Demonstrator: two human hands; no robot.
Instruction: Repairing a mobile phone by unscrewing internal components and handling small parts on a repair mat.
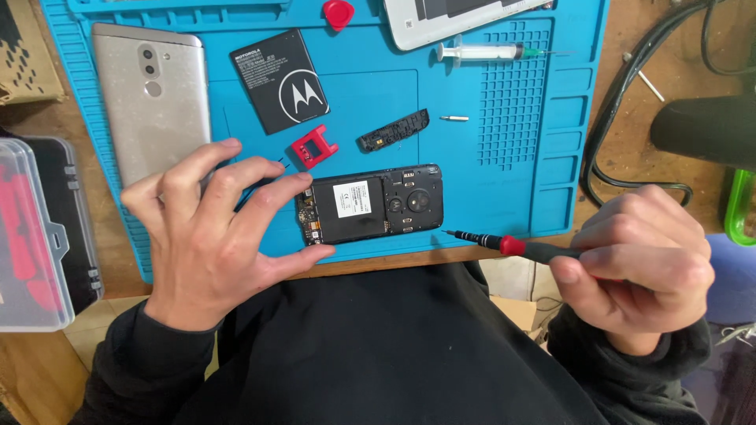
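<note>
Right hand point(634, 264) gripping screwdriver point(504, 243), tip beside phone point(370, 204) | left hand point(209, 236) spread, steadying phone on mat point(512, 157) edge | step: likely unscrewing | next: seating tip squarely in screw

White device point(465, 17) at top edge, cut off

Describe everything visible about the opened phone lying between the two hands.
The opened phone is a black handset lying flat, back up and lengthwise, near the front edge of the blue work mat. Its back cover is off, showing a dark inner frame with a white label, a round camera module and a bare circuit board at its left end. The left hand touches that end with fingertip and thumb.
</note>
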